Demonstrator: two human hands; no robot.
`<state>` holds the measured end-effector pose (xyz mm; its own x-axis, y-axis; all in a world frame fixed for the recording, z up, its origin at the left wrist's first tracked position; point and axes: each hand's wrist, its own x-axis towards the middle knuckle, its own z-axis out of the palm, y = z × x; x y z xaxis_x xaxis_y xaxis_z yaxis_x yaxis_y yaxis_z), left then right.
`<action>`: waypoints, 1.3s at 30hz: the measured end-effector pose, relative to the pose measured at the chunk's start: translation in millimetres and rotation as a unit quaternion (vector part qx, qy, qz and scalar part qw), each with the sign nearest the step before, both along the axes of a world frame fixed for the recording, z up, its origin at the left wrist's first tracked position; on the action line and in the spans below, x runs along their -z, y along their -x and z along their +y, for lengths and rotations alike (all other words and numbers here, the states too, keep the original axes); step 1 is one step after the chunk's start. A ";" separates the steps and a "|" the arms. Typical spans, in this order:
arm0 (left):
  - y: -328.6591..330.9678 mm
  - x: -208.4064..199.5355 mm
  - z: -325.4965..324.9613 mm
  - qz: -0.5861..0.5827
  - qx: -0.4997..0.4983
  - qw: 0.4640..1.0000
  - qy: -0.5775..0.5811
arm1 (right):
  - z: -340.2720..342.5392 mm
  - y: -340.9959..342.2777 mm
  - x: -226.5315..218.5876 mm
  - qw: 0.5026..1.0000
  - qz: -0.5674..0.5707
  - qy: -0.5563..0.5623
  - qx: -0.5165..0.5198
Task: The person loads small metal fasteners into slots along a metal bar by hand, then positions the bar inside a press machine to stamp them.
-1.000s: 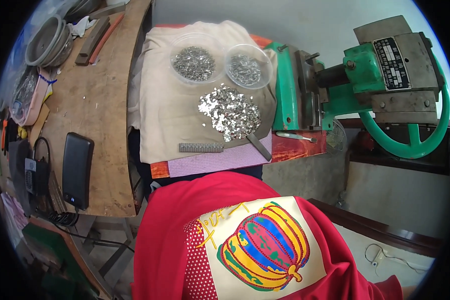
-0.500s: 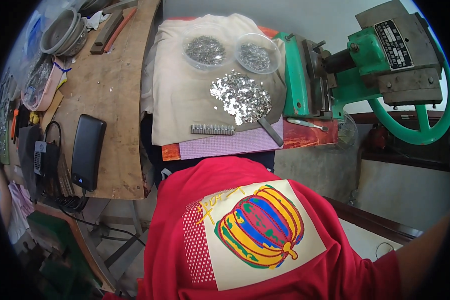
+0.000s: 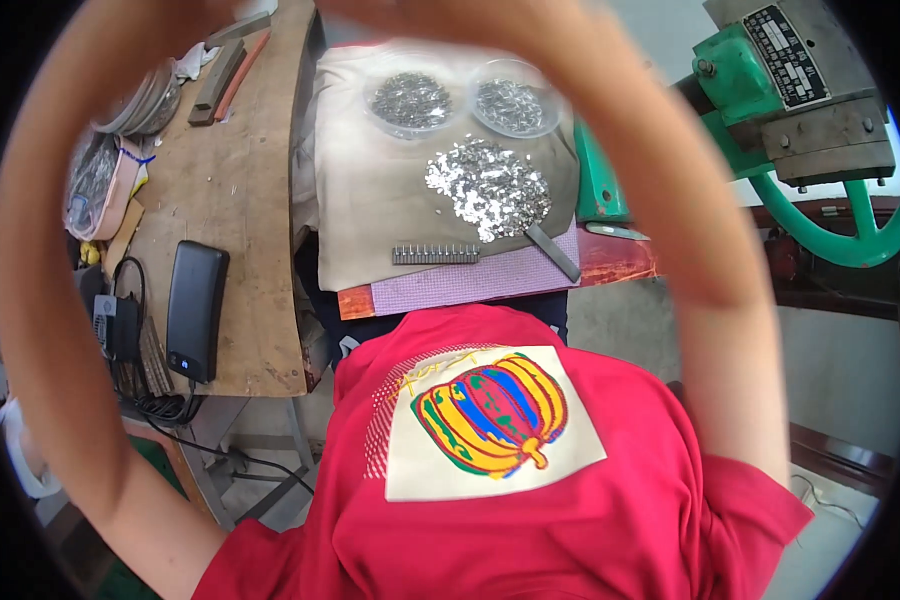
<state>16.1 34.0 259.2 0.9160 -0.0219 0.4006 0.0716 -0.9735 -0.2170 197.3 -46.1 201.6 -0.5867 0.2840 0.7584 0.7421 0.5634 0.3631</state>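
Both my arms are raised and curve up past the sides of the picture. At the top edge my left hand [image 3: 195, 12] is blurred and cut off; my right hand [image 3: 400, 15] is blurred there too, its fingers hidden. Neither shows anything held. Below them on a beige cloth [image 3: 365, 190] lies a pile of small shiny metal pieces [image 3: 485, 185]. A dark flat metal bar [image 3: 553, 252] touches its lower edge. Nearer me sits a dark strip with a row of upright pins [image 3: 435, 255]. Two clear round tubs of small metal parts, the left tub [image 3: 410, 103] and right tub [image 3: 513, 105], stand behind.
A green press [image 3: 735, 75] with a handwheel [image 3: 855, 235] stands at the right. On the wooden table [image 3: 250, 200] at left are a black power bank [image 3: 196, 310], cables, a pink basket [image 3: 120, 185] and metal bars [image 3: 217, 85]. A purple mat [image 3: 470, 284] lies under the cloth.
Both my arms have come up into view, hands lifted to the top edge. The scene has shifted slightly, and the pile, tubs and pin strip keep their places on the cloth.
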 end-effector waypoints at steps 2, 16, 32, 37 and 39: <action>26.1 57.7 -3.6 -0.030 0.048 0.998 0.016 | -69.5 22.8 47.6 0.968 0.177 0.153 0.092; 64.8 245.4 -127.5 -0.048 -0.226 0.768 0.597 | -276.5 52.1 200.1 0.731 0.486 0.271 0.395; 48.9 274.6 -111.7 0.008 -0.159 0.749 0.643 | -226.6 43.3 211.0 0.753 0.382 0.365 0.392; 40.1 276.5 -119.4 -0.003 -0.145 0.769 0.623 | -232.5 42.8 214.4 0.751 0.392 0.361 0.389; 37.1 279.5 -123.2 -0.007 -0.148 0.773 0.617 | -236.9 41.3 214.7 0.747 0.399 0.361 0.389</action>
<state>-21.0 -89.3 -20.2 0.8026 0.5951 -0.0408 0.3245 -0.3781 0.8670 156.0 -283.0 -13.1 0.5270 0.8085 0.2620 0.7646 -0.3164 -0.5615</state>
